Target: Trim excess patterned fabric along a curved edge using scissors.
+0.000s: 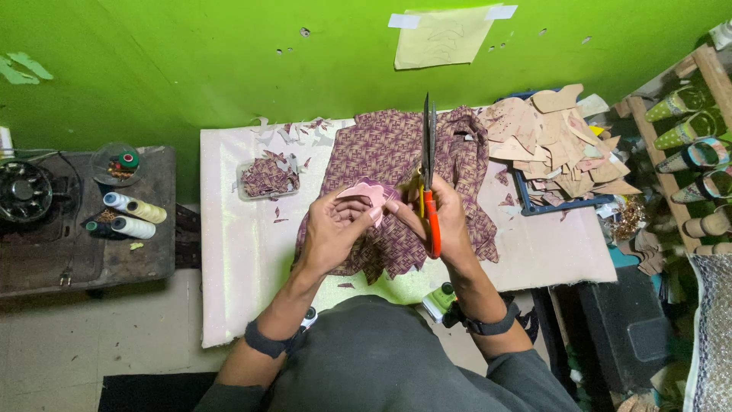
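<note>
Mid-frame, just above the dark lap at the bottom edge, both hands meet over the patterned cloth. Left hand (335,229) is curled, fingers closed round a small pink scalloped piece (364,191), pinching it from the left side. Right hand (442,217) is closed on the orange-handled scissors (429,164), gripping the handle; its fingertips also touch the right edge of the pink piece. The blades point straight up the frame and look shut, clear of the piece.

Progress, as judged: the pink piece already has a scalloped outline, so its cutting seems largely done. Whether trimming remains cannot be told.

Beneath the hands, the purple patterned fabric (396,152) lies spread on the pale surface (244,252), its lower edge jagged, suggesting shapes already cut from it. Left of it, a clear tray (267,179) holds cut patterned bits, and scraps lie scattered near it. Much of the fabric is uncut.

Upper right, a heap of tan card templates (557,137) fills a blue tray. Far left, thread cones (133,217) rest on a dark side table. On the green wall, a paper sheet (442,37) is taped up.
</note>
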